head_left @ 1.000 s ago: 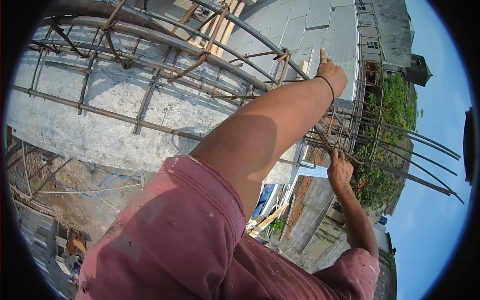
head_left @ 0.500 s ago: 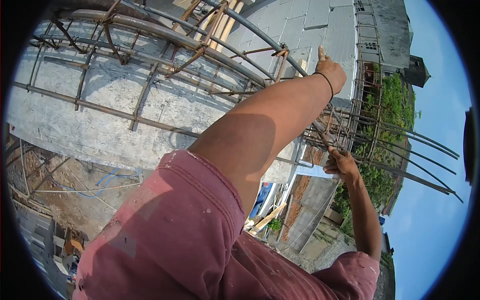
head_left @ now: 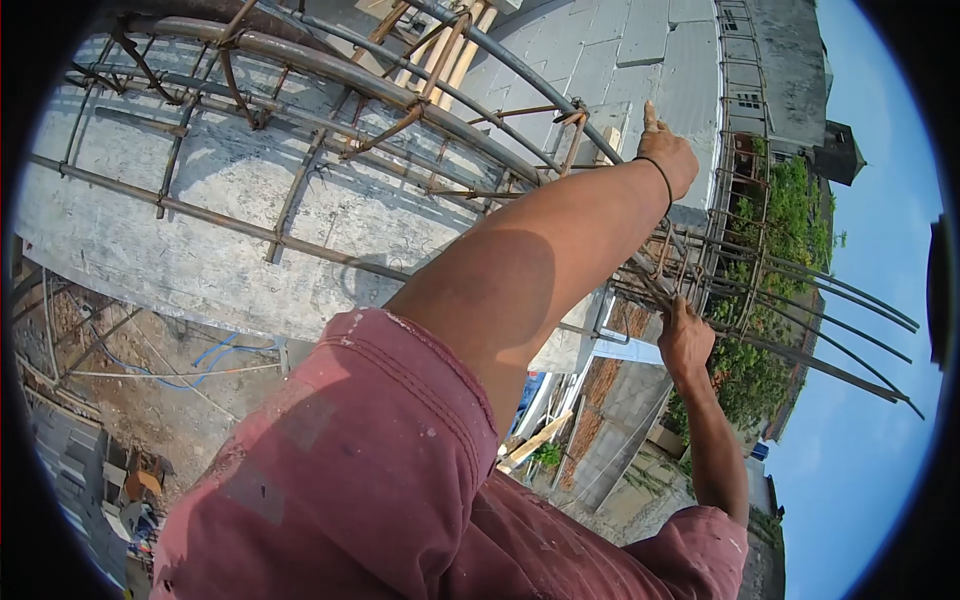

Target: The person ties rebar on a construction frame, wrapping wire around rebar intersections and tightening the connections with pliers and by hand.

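Observation:
At the upper right, my left hand (head_left: 668, 162) has one digit stretched out and the other fingers curled; whatever they hold is hidden. A dark band circles that wrist. The long left forearm crosses the middle of the view, above the pale concrete (head_left: 240, 230). Lower down, my right hand (head_left: 687, 340) is closed at the tied steel bars (head_left: 662, 280), its fingertips against them. What lies inside its grip is too small to tell. Between the two hands is a cage of rusty bars and ties.
Curved steel bars with stirrups (head_left: 300, 65) run across the upper left. Long bar ends (head_left: 850, 365) jut out at right. Grey blocks (head_left: 600, 70) form a surface at the top. Bushes (head_left: 790, 210) and a building stand beyond. Ground with a blue hose (head_left: 225, 350) lies below left.
My right hand has turned, its fingers first shifting away from the bars, then closing at them again. My left hand has barely moved. The view has shifted slightly.

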